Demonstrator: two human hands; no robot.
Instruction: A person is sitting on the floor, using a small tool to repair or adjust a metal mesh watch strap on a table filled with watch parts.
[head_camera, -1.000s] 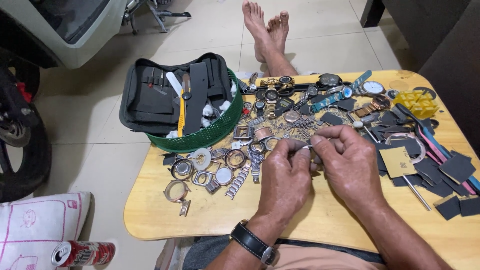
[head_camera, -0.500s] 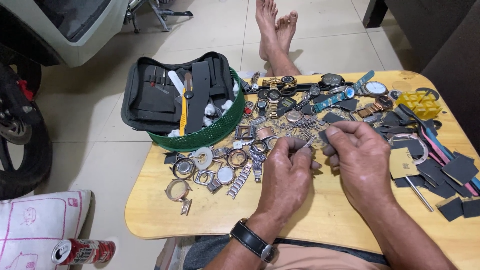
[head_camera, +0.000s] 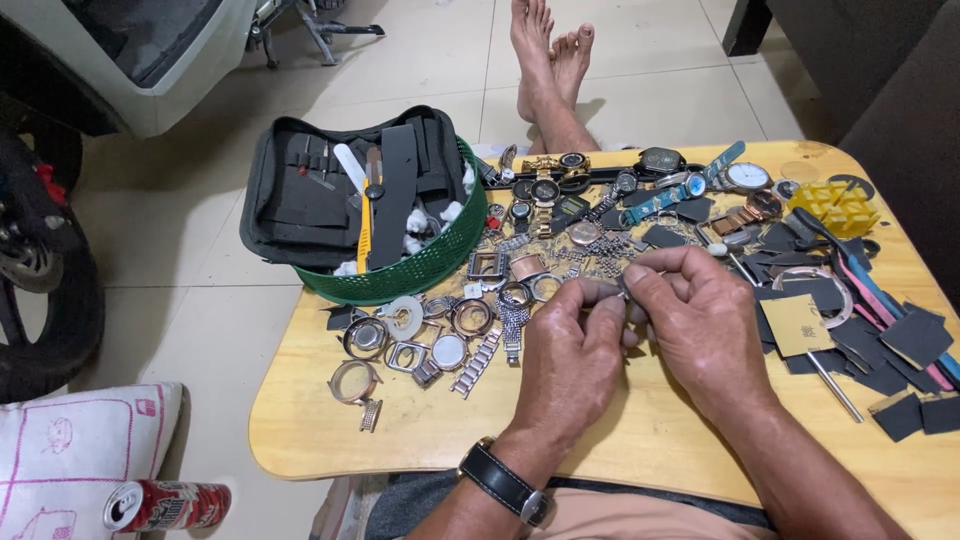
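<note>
- Both hands meet above the middle of a small wooden table (head_camera: 330, 440); the left hand (head_camera: 570, 365) and right hand (head_camera: 705, 330) pinch one tiny metal watch part (head_camera: 622, 291) between fingertips.
- Judged step: fitting or inspecting that part.
- Loose watch cases (head_camera: 448, 350) lie at nine o'clock, a green basket (head_camera: 440, 262) at ten.
- Next likely needs a steady, fine grip.

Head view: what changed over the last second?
Little. Both hands, left hand and right hand, keep pinching a small metal watch part between the fingertips; it is too small to identify. They drifted slightly right over the wooden table, the right hand most. The green plastic basket, black tool pouch and loose watch cases stayed put.
</note>
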